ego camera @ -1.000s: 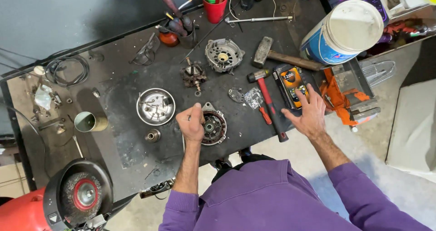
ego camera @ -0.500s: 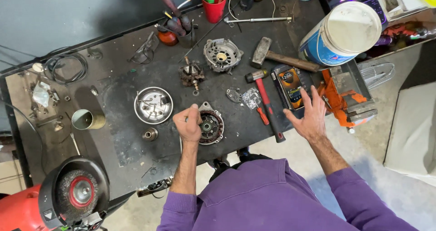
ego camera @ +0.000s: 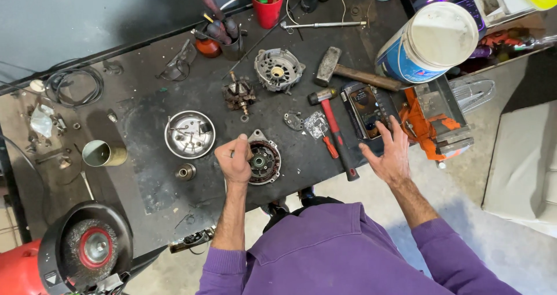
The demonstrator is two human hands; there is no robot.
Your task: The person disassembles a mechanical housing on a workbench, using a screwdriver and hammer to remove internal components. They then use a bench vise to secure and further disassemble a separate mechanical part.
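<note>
Even, sharp daylight; soft shadows

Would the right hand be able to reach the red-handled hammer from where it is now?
Probably yes: the right hand hovers open just right of the red-handled hammer, which lies flat on the workbench with nothing between them.
</note>
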